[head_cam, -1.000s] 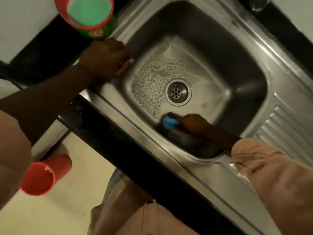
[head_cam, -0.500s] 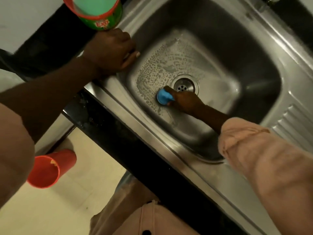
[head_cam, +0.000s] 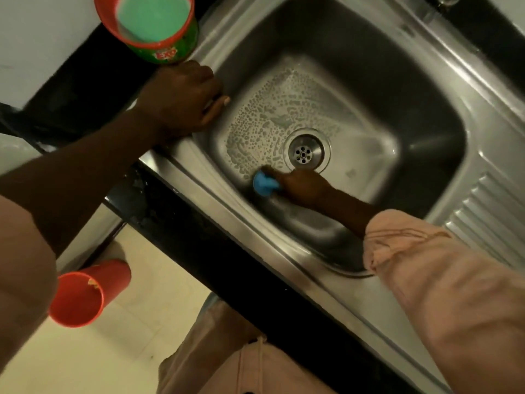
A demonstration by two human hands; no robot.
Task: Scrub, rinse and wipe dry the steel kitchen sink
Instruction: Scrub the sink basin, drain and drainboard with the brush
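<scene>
The steel sink (head_cam: 377,89) has a deep basin with a round drain (head_cam: 307,150) in its floor. Soapy bubbles cover the floor to the left of the drain. My right hand (head_cam: 305,186) is down in the basin and grips a blue scrubber (head_cam: 264,184), pressed against the floor near the front wall, just below and left of the drain. My left hand (head_cam: 184,99) rests on the sink's left rim, its fingers curled over the edge into the basin.
A red and green tub of green dish paste (head_cam: 154,24) stands on the black counter beside my left hand. The ribbed drainboard (head_cam: 494,223) lies to the right. A red cup (head_cam: 85,294) stands on the tiled floor below.
My right hand has slid the blue scrubber across the basin floor, first toward the drain, then back toward the front wall. My left hand has stayed on the rim.
</scene>
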